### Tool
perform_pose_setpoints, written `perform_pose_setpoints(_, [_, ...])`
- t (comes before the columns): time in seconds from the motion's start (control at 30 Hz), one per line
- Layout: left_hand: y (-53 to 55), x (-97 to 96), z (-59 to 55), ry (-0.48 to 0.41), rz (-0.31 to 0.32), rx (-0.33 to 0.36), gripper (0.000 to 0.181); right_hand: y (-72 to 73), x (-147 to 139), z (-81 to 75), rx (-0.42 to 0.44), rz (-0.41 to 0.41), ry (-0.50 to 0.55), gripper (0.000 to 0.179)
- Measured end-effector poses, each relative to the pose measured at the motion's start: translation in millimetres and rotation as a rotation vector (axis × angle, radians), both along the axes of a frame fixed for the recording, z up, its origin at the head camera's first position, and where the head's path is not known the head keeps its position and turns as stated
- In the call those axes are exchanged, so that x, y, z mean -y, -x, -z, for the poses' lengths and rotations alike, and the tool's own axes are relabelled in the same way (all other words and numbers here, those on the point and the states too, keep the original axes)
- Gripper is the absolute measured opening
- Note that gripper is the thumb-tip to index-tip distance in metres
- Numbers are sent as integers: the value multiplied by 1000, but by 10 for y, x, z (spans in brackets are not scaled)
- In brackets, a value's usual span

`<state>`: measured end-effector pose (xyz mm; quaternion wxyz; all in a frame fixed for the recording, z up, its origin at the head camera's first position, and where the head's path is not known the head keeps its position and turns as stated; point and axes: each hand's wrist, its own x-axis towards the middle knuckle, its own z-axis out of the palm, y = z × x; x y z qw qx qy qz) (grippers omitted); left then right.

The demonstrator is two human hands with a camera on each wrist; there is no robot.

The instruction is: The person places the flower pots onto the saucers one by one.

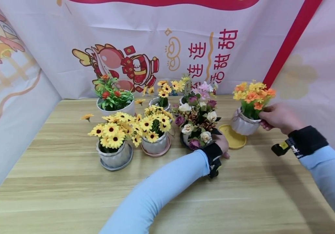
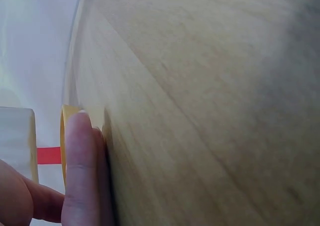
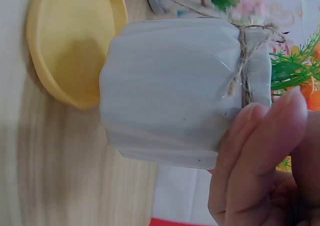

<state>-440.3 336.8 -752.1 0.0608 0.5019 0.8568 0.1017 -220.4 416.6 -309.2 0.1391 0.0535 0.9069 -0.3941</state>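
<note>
My right hand [image 1: 278, 118] grips the rim of a white ribbed flowerpot [image 3: 175, 91] with twine round its neck. Orange and yellow flowers [image 1: 255, 96] stand in it. The pot is tilted and raised over the right side of a yellow saucer [image 1: 235, 142], as the right wrist view shows it apart from the saucer. My left hand [image 1: 222, 144] is low at the saucer's near left edge, its straight fingers [image 2: 81, 171] lying along the saucer's side. Close by the left hand is a pot of white and purple roses [image 1: 196, 125], its lower part partly hidden by the wrist.
Left of the roses stand two pots of yellow daisies [image 1: 116, 154] [image 1: 155, 146] on saucers. Behind are a white pot with red flowers [image 1: 116, 105], another yellow-flowered pot [image 1: 160, 102] and pink flowers [image 1: 203, 89]. A printed cloth [image 1: 144, 29] hangs behind the wooden table [image 1: 68, 195].
</note>
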Motion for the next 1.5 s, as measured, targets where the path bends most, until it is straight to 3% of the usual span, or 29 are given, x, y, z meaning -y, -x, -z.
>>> perform_pose_setpoints(0.03, [-42, -42, -33, 73, -54, -52, 154, -22, 30, 12, 2, -12, 0, 41])
perform_pose_setpoints(0.1, [-60, -83, -50, 129, -86, -55, 161, -58, 83, 40, 3, -33, 0, 40])
perform_pose_setpoints(0.23, [-45, -155, -88, 320, 18, -220, 138, -102, 177, 105, 8, -45, 2, 38])
perform_pose_setpoints(0.27, [-7, -137, -73, 270, 80, -197, 126, -110, 190, 120, 9, -46, 6, 38])
perform_pose_setpoints(0.33, [10, -137, -84, 294, 136, -268, 115, -121, 212, 148, 10, -47, 14, 37])
perform_pose_setpoints(0.57, [20, 17, -103, -13, 127, -113, 91, -142, 231, 246, -10, -45, 30, 40])
perform_pose_setpoints(0.63, [-1, 45, -132, -53, 134, -88, 85, -147, 240, 275, -15, -39, 31, 40])
perform_pose_setpoints(0.77, [-61, 61, -230, -67, 149, -63, 72, -161, 270, 337, -37, -38, 41, 30])
perform_pose_setpoints(0.87, [-94, 53, -300, -30, 172, -81, 66, -174, 288, 377, -45, -37, 47, 27])
perform_pose_setpoints(0.97, [-73, 19, -317, -7, 171, -79, 66, -183, 291, 397, -43, -25, 55, 28])
perform_pose_setpoints(1.1, [36, -77, -212, -13, 189, -74, 65, -175, 276, 406, -40, -14, 58, 31])
perform_pose_setpoints(1.3, [198, -244, 100, -50, 245, -93, 60, -157, 242, 435, -32, -11, 68, 30])
perform_pose_setpoints(1.4, [249, -308, 212, -61, 217, -84, 61, -154, 218, 449, -31, -6, 83, 28])
perform_pose_setpoints(1.5, [281, -337, 255, -65, 196, -82, 65, -144, 200, 457, -36, -5, 96, 28])
